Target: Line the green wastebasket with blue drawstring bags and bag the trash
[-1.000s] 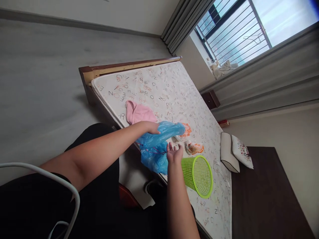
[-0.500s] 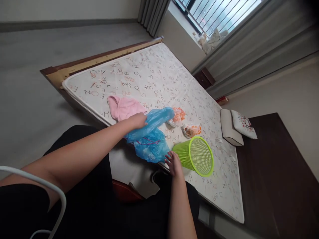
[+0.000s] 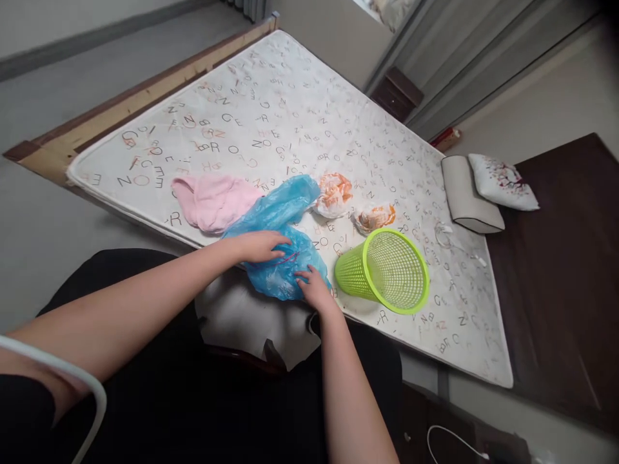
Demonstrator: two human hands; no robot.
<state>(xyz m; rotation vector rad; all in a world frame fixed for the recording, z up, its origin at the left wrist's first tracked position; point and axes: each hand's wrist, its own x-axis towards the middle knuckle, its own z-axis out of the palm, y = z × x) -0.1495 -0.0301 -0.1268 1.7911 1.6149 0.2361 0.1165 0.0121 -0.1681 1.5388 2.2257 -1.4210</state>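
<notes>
A thin blue plastic bag [image 3: 285,200] lies crumpled at the near edge of the mattress, with a pinkish-red drawstring showing on it. My left hand [image 3: 264,246] rests on the bag from the left, fingers stretched out over the plastic. On the bag's right side, my right hand [image 3: 313,287] touches it with fingers spread. Right beside that hand, a green mesh wastebasket [image 3: 355,270] is tipped toward me, its mouth facing right and nothing visible inside. A pink cloth [image 3: 215,200] lies against the bag's left side.
Two crumpled orange-and-white plastic bags [image 3: 333,193] [image 3: 374,219] lie beyond the blue bag and wastebasket. The letter-printed mattress [image 3: 232,138] has a wooden bed frame [image 3: 120,116] at left. Pillows [image 3: 500,183] sit at the right, by a dark brown headboard [image 3: 556,270].
My left hand has let go of the bag's upper part and moved down onto its body. My right hand has moved from beside the wastebasket onto the bag. The view has shifted.
</notes>
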